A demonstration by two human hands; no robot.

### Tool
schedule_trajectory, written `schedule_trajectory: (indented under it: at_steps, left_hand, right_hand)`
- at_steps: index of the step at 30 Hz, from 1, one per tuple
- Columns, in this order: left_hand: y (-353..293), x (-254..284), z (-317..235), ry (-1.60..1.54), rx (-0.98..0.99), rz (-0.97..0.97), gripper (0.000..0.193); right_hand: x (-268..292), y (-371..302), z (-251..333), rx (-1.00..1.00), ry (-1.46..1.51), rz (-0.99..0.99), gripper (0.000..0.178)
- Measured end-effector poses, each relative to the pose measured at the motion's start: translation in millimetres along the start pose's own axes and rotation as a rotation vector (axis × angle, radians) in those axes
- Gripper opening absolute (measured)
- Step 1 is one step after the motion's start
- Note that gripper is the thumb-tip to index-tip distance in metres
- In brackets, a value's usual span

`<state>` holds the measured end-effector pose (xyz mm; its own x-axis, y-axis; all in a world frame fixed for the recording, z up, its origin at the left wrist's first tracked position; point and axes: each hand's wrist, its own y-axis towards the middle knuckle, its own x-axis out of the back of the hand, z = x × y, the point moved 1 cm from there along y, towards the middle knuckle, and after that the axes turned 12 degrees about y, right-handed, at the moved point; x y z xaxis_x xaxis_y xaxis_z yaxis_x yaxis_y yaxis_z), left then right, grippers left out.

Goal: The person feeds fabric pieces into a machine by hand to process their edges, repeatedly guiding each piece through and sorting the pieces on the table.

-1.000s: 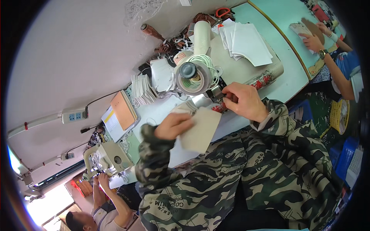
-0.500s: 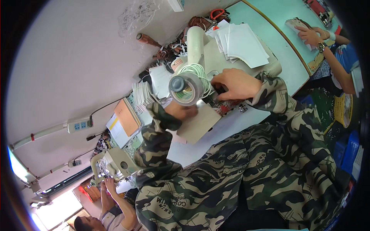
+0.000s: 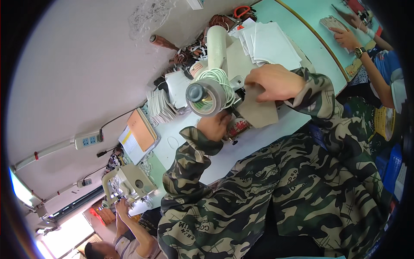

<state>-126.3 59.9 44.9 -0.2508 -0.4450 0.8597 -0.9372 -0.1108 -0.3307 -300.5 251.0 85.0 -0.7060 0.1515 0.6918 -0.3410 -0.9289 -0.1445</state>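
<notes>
Pale worktop [image 3: 223, 161] shows past the camouflage sleeves [image 3: 185, 160]. The left hand [image 3: 213, 126], curled beside a red-patterned part [image 3: 237, 127], is partly hidden: I cannot tell whether its grip holds anything. A beige card [image 3: 261, 111] slants just right of that part, its far end apparently in the closed grip of the right hand [image 3: 277, 82]. Held there alone, it could skew if pushed unevenly, and the left hand, so near the machine [image 3: 239, 61], could get nipped if it runs. Beyond, loose sheets [image 3: 274, 45] could slide if bumped
</notes>
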Motion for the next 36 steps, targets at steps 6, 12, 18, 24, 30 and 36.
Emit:
schedule_trajectory:
  at_steps: [6,12,18,24,30,36]
  left_hand:
    - [-19,-14,-20,0.135,0.058,-0.162,0.023]
    - [-44,-11,-17,-0.402,0.045,0.033,0.029]
    - [-40,-19,38,-0.590,0.068,0.131,0.023]
    - [-16,-3,29,-0.286,-0.051,-0.003,0.032]
    - [17,-10,23,-0.080,-0.103,-0.058,0.037]
    - [-55,-19,106,0.689,0.323,0.231,0.045]
  right_hand:
    - [-24,-1,-10,0.185,-0.201,-0.118,0.043]
    - [-52,-26,-3,0.112,0.436,0.031,0.023]
    - [-120,-46,-1,-0.305,0.970,-0.057,0.023]
    - [-128,-54,5,-0.436,1.325,-0.064,0.024]
    - [-57,-76,-32,-0.169,0.952,-0.239,0.021]
    - [11,-66,-21,0.134,-0.235,-0.873,0.022]
